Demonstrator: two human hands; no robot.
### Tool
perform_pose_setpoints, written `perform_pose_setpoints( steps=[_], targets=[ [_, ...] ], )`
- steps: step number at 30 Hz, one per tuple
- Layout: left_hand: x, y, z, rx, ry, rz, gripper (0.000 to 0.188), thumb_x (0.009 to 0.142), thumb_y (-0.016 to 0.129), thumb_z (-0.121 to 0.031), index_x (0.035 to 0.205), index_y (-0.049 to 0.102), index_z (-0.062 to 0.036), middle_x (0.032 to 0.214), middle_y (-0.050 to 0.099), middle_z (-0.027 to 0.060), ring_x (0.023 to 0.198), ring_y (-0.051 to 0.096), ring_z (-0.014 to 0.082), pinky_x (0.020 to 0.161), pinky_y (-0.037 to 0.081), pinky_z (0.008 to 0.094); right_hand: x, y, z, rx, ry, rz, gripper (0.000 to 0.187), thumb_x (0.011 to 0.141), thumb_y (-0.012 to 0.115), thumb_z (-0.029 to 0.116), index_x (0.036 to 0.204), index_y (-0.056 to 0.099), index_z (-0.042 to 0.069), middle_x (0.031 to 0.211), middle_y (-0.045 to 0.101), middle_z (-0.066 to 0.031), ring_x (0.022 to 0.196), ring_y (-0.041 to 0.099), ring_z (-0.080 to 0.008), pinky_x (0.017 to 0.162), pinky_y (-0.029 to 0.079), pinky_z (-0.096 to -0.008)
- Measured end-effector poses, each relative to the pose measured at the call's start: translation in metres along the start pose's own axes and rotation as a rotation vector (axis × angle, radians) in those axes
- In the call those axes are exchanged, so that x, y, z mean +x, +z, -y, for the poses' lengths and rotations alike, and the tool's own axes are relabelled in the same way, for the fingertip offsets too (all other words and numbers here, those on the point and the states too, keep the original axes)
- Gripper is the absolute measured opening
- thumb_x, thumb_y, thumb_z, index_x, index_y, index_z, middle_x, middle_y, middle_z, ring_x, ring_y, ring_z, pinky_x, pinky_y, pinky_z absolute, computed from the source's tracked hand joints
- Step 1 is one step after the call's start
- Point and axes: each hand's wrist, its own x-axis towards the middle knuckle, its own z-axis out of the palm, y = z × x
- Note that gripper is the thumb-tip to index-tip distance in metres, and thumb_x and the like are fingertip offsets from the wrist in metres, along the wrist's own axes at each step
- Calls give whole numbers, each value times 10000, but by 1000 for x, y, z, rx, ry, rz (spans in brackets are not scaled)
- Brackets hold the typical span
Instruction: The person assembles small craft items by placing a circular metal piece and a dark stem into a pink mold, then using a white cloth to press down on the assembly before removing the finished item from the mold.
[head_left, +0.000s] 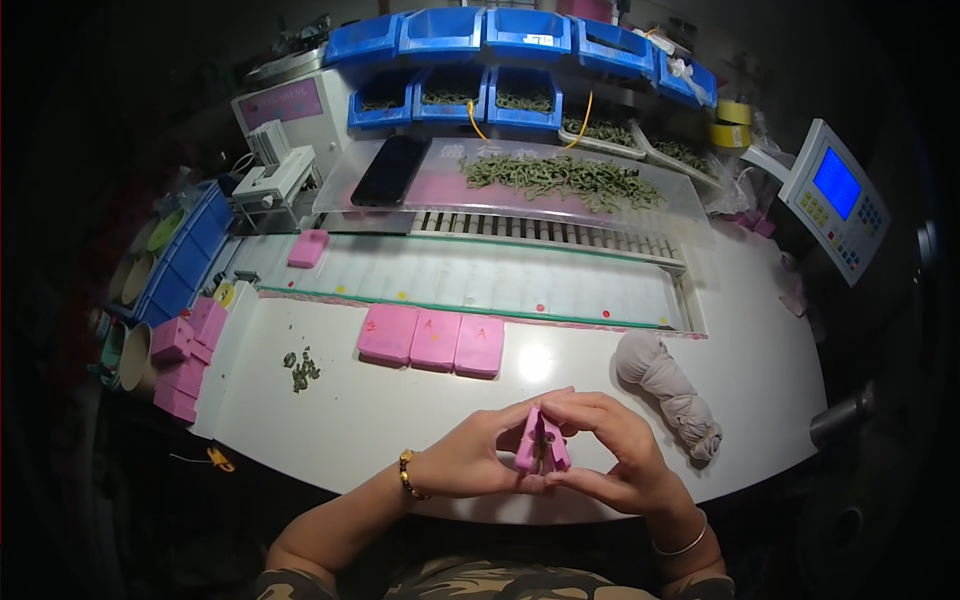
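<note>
With the left hand [462, 452] and right hand [628, 455] both pinching the parted pink block [528, 453], nearer the wearer than the three-block row [432, 341] and rightward, even pressure should best steady its halves.

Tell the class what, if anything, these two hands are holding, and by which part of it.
The left hand and right hand together hold a split pink block, gripped by its far and near ends.
</note>
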Motion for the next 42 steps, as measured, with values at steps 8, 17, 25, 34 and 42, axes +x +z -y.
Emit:
perform_pose_setpoints(
  steps=[8, 17, 25, 34, 42],
  targets=[
    [-5, 12, 10, -386, 129, -288, 680, 825, 749, -18, 1394, 377, -14, 1447, 435, 126, 1294, 463, 182, 1076, 395, 337, 1, 9, -10, 675, 224, -211, 605, 897, 614, -61, 1448, 365, -35, 1439, 449, -167, 1294, 480, -219, 1014, 476, -325],
    [5, 39, 23, 50, 427, -534, 569, 790, 789, -30, 1184, 382, -77, 1484, 345, 269, 1319, 454, 260, 1065, 422, 383, 2, 30, -10, 457, 321, -385, 407, 954, 514, -30, 1360, 484, -49, 1165, 622, -115, 1050, 605, -153, 932, 474, -277],
    [5, 24, 18, -873, -35, -176, 586, 842, 740, -424, 1162, 409, -62, 1279, 498, 147, 1216, 510, 221, 1046, 421, 400, 6, 15, -12, 204, 210, -228, 357, 859, 576, -33, 1195, 652, 62, 972, 654, -72, 886, 593, -209, 865, 407, -316],
    [7, 15, 13, -779, 15, -152, 377, 937, 658, -313, 1114, 494, -24, 1098, 573, 95, 1045, 600, 178, 950, 493, 346, 7, 20, -14, 45, 61, -153, 415, 822, 678, 56, 1232, 617, 65, 1044, 620, -85, 965, 571, -244, 899, 393, -360],
    [15, 20, 14, -988, -87, -521, 333, 977, 513, -369, 969, 529, -36, 783, 622, 123, 671, 613, 192, 607, 526, 324, 8, 38, -8, -235, -5, -223, 782, 759, 793, 232, 1421, 425, 38, 1346, 471, -168, 1209, 460, -331, 1022, 358, -439]
  ],
)
